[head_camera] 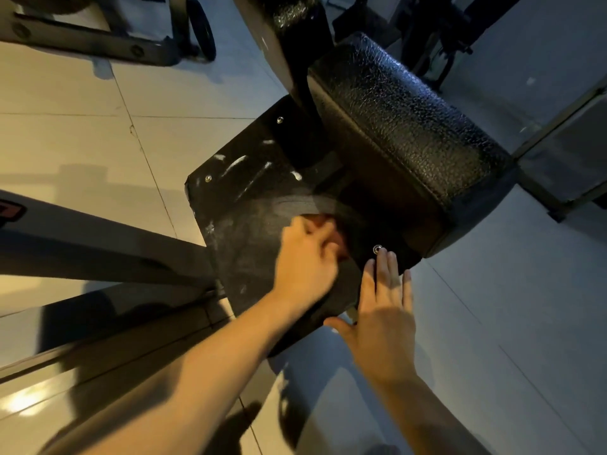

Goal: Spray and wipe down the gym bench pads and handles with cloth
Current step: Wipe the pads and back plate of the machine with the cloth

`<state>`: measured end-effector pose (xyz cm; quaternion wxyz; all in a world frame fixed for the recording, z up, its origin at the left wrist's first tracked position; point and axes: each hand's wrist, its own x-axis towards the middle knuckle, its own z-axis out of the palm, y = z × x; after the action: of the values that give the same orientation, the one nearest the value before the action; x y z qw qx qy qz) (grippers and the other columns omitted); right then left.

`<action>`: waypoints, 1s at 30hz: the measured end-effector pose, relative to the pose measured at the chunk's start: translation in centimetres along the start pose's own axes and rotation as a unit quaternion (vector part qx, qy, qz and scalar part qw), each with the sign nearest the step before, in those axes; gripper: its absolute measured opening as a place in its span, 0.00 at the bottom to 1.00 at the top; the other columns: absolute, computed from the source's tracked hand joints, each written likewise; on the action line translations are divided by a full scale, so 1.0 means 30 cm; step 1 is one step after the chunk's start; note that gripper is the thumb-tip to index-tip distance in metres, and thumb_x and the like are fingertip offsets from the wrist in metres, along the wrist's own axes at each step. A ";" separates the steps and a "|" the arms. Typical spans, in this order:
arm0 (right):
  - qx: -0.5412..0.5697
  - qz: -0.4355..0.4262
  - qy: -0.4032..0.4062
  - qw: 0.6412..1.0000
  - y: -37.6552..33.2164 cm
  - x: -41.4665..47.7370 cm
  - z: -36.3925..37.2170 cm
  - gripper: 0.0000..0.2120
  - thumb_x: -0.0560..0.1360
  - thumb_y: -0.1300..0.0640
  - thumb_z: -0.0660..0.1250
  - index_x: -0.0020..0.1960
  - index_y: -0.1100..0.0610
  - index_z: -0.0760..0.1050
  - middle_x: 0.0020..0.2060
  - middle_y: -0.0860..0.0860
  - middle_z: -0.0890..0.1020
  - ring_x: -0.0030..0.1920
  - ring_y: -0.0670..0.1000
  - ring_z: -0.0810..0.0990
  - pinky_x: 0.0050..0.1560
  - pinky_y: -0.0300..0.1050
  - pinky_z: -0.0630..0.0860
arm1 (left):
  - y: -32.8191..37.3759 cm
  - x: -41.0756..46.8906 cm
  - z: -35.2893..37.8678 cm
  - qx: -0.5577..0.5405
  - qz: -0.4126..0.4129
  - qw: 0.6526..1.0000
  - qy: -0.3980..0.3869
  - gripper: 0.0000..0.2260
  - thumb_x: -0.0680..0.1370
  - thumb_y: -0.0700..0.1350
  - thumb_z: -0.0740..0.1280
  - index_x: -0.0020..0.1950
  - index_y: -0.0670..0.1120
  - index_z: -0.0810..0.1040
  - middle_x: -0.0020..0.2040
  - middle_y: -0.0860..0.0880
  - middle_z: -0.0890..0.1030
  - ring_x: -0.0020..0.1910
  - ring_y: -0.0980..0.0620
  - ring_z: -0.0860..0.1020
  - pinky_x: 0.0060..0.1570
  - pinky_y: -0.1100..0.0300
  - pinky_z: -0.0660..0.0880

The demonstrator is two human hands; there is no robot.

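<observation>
Cloth (339, 237), one reddish piece, seems gripped by the left hand (305, 261); right hand (385, 323) lies flat, empty, on the plate (249, 224).

Pale tiled floor (82, 142) with thin grout lines. At the far left, a dark bolted frame bar (82, 37) meets a small black wheel (203, 31). Nearer, a thick grey beam (82, 244) slants across the floor.

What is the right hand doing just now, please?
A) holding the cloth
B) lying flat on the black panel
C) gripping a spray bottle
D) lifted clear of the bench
B: the right hand lies flat, fingers straight, on the black panel near a bolt; the cloth is under the left hand.
</observation>
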<state>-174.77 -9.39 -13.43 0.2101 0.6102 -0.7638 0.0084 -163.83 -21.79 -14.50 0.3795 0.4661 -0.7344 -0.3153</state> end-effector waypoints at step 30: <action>-0.011 -0.004 0.032 0.999 -0.009 -0.005 0.027 0.56 0.64 0.28 0.69 0.77 0.67 0.63 0.79 0.64 0.59 0.80 0.63 0.56 0.79 0.61 0.50 | -0.217 -0.204 -0.050 0.037 -0.222 0.972 0.067 0.21 0.82 0.48 0.64 0.76 0.46 0.72 0.64 0.43 0.70 0.64 0.43 0.71 0.65 0.49 0.70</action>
<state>-174.75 -9.53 -14.28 0.2409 0.6102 -0.7545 0.0190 -157.97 -18.67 -20.67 0.3313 0.6513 -0.5962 -0.3325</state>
